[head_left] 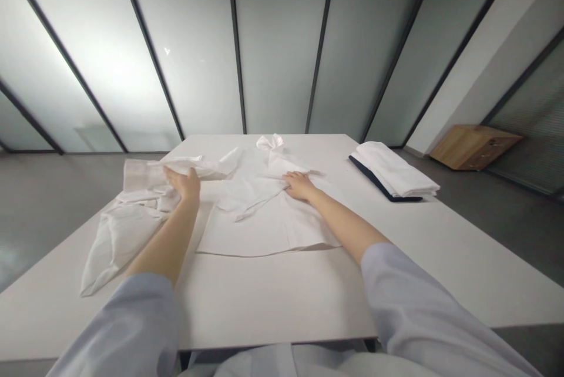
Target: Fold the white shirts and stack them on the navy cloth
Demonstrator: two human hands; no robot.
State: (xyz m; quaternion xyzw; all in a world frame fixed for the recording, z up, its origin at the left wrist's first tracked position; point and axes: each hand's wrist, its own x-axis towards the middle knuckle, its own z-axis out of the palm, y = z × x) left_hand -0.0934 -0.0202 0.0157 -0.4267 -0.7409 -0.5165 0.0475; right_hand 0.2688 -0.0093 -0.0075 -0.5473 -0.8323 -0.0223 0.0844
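A white shirt [268, 218] lies spread on the white table [308, 295], its collar [271, 143] toward the far edge. My left hand [185, 183] grips one white sleeve [145, 174] and holds it lifted out to the left, fingers wrapped round the cloth. My right hand [299, 184] rests flat on the shirt's upper part, just right of the middle, fingers stretched out and pressing the fabric down.
Another white garment [117, 236] lies crumpled at the table's left edge. A folded stack of white and dark cloth [392, 176] sits at the far right. A wooden cabinet [473, 145] stands on the floor to the right. Glass panels rise behind the table.
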